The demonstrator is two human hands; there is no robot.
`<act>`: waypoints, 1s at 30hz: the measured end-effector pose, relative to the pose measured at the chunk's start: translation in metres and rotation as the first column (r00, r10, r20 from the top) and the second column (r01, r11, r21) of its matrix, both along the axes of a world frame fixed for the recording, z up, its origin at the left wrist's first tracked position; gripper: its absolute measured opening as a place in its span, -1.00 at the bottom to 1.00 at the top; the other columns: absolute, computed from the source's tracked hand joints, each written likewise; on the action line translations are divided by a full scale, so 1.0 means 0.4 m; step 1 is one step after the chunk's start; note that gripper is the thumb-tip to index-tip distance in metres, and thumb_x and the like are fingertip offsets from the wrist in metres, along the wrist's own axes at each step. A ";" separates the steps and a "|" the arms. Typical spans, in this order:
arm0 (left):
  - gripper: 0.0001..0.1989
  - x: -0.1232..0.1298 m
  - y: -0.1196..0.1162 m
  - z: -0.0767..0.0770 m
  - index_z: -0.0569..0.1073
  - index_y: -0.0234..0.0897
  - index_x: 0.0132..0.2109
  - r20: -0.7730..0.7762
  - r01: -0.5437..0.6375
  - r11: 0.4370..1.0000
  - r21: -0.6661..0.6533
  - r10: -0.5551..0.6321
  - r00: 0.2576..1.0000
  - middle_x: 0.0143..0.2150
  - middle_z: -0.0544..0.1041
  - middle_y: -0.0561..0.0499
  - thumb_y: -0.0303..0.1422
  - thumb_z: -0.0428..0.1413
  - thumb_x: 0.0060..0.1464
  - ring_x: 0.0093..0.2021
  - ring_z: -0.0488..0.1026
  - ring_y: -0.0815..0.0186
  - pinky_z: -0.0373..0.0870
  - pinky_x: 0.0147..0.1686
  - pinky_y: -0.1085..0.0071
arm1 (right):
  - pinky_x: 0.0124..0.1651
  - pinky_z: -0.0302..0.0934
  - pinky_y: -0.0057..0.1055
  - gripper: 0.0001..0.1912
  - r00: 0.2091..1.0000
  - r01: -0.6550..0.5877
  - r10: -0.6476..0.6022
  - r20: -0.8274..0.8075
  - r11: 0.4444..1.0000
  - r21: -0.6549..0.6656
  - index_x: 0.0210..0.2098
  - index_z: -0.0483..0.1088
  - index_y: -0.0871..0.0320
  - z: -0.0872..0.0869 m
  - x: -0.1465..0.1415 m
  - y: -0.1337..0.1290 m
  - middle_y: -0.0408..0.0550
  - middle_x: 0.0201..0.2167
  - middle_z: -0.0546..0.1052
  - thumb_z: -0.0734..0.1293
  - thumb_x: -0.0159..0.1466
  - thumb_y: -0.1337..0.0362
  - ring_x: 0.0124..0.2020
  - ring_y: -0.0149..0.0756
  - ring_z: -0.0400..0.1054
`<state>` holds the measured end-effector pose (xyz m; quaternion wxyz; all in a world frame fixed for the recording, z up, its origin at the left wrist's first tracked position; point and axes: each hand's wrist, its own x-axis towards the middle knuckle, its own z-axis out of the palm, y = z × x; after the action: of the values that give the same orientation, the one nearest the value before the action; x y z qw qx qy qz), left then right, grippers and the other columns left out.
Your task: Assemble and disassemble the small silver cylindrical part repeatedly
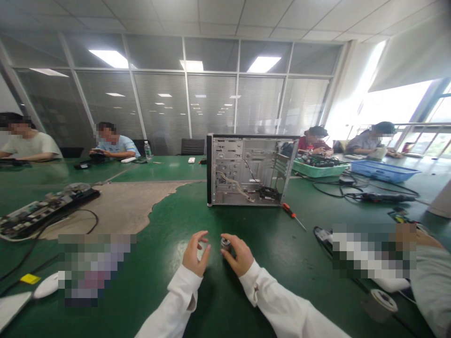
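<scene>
Between the thumb and fingers of my right hand (239, 254) is a small silvery cylindrical piece (226, 244); its exact kind is too small to tell. My left hand (196, 253) is just left of it, fingers curved and apart, holding nothing. Both hands are low over the green tabletop (176, 220). Beyond them an open computer case (246, 164) stands upright, its side panel off, with loose wires and a black fan (269, 193) inside. A screwdriver (294, 216) with an orange and black handle lies by the case's lower right corner.
On the left lie a power strip with cables (52, 206), a white mouse (47, 285) and a blurred-out item. To the right are a green basket (320, 170), a blue basket (384, 171), cables, a tape roll (380, 304) and a co-worker's sleeve (433, 281). Several people sit around.
</scene>
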<state>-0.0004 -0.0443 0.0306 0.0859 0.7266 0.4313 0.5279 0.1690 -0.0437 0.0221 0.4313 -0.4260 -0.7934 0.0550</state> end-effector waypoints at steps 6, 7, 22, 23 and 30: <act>-0.70 -0.040 0.059 -0.071 0.22 -0.32 -0.14 0.059 -0.067 0.992 -0.112 0.073 0.996 -0.25 0.42 -0.11 -0.41 -0.09 -0.10 -0.36 0.38 0.32 0.30 -0.45 0.37 | -0.24 0.13 -0.32 -0.68 0.889 0.397 -0.385 0.248 0.918 0.003 -0.13 0.19 0.13 0.012 0.273 0.034 -0.02 -0.23 0.40 0.16 0.10 0.26 -0.24 -0.25 0.29; -0.70 -0.045 0.068 -0.080 0.22 -0.32 -0.14 0.074 -0.080 0.987 -0.141 0.091 0.993 -0.26 0.43 -0.10 -0.41 -0.09 -0.11 -0.37 0.38 0.32 0.30 -0.45 0.38 | -0.26 0.12 -0.32 -0.69 0.834 0.478 -0.452 0.317 0.878 -0.005 -0.15 0.20 0.12 0.014 0.327 0.029 -0.03 -0.25 0.41 0.16 0.09 0.26 -0.26 -0.24 0.30; -0.70 -0.049 0.093 -0.099 0.27 -0.30 -0.20 0.133 -0.097 0.968 -0.232 0.131 0.982 -0.32 0.45 -0.06 -0.46 -0.08 -0.18 -0.39 0.41 0.32 0.32 -0.51 0.42 | -0.45 0.16 -0.17 -0.51 0.366 0.924 -0.731 0.575 0.360 -0.130 -0.07 0.15 0.11 -0.010 0.634 -0.095 0.13 -0.21 0.39 0.10 0.04 0.03 -0.27 0.00 0.32; -0.70 -0.048 0.092 -0.098 0.27 -0.30 -0.20 0.136 -0.098 0.968 -0.232 0.132 0.982 -0.32 0.45 -0.06 -0.46 -0.08 -0.18 -0.39 0.41 0.32 0.32 -0.51 0.42 | -0.44 0.16 -0.13 -0.49 0.334 0.932 -0.754 0.565 0.352 -0.080 -0.08 0.17 0.10 -0.011 0.631 -0.114 0.14 -0.21 0.39 0.11 0.02 0.00 -0.27 0.04 0.31; -0.71 -0.042 0.092 -0.096 0.27 -0.30 -0.20 0.140 -0.084 0.966 -0.244 0.121 0.983 -0.33 0.45 -0.05 -0.46 -0.09 -0.18 -0.39 0.41 0.32 0.30 -0.52 0.43 | -0.27 0.16 -0.19 -0.58 0.332 0.843 -0.828 0.453 0.475 0.251 -0.17 0.24 0.15 -0.023 0.655 -0.240 0.09 -0.20 0.38 0.06 0.06 0.08 -0.25 -0.05 0.30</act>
<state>-0.0170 -0.0073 -0.0079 0.1777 0.6449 0.5203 0.5309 0.4308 -0.1395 0.0129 0.1612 -0.7748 -0.5441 -0.2787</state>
